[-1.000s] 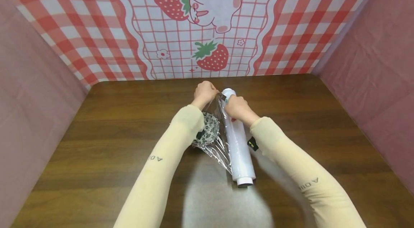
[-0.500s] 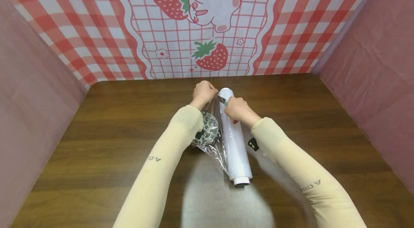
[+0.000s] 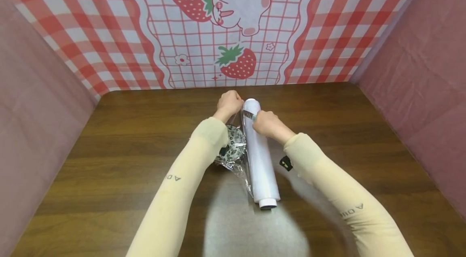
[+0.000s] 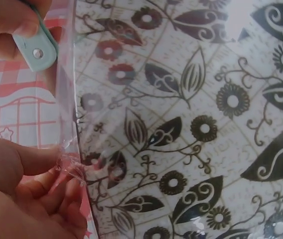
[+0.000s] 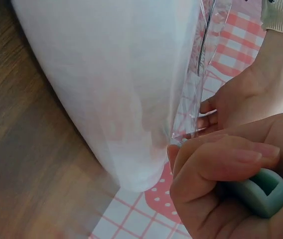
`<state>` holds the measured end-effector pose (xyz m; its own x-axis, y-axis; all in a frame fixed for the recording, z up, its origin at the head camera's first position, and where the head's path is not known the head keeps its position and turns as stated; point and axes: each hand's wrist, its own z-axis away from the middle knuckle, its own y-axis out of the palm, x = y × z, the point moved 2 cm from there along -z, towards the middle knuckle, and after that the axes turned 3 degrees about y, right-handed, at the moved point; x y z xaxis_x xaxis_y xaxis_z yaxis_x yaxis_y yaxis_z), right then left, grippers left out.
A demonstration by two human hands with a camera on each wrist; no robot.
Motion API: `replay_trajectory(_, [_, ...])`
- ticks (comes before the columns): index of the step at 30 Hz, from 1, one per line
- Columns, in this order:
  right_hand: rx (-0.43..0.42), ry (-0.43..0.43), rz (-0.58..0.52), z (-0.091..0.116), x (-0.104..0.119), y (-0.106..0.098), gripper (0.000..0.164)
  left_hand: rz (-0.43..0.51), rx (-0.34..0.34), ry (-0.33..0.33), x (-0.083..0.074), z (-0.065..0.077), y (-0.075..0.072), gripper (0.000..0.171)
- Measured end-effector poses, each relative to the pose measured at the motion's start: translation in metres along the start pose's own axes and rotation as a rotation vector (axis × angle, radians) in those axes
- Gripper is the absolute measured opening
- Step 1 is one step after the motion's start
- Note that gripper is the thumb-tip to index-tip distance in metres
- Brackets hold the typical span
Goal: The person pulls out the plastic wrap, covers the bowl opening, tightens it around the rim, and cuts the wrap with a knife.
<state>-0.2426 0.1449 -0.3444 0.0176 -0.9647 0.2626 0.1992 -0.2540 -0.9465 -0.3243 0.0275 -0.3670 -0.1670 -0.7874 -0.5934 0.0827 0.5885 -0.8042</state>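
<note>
The thumb and fingers of the left hand [image 3: 230, 102] are together and pinch the edge of the film [image 4: 71, 162]. The fingers of the right hand [image 3: 268, 122] are curled around the green handle [image 5: 268, 194] of a knife, and its blade [image 3: 249, 115] is over the far part of the roll [image 3: 260, 160]; whether it touches, I cannot tell. The roll lies lengthwise on the table [image 3: 109, 160]. Just to its left is the flowered dish [image 3: 236, 143], with film over it and partly hidden by the left sleeve [image 3: 209, 137]. Behind the table hangs a checked cloth [image 3: 145, 18] with strawberries.
</note>
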Motion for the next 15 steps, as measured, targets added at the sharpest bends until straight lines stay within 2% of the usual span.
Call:
replay_trajectory(4, [-0.001,0.001,-0.011,0.000,-0.006,-0.001,0.019,-0.021,0.037,0.069,-0.002,-0.001,0.001,0.011])
replay_trajectory(11, [0.011,0.020,-0.087,0.002,-0.013,-0.005,0.014,-0.030,0.066,0.093,-0.005,-0.001,-0.004,0.012])
replay_trajectory(15, [0.021,0.016,-0.102,0.003,-0.014,-0.005,0.013,-0.073,0.118,0.113,-0.006,0.000,-0.010,0.024])
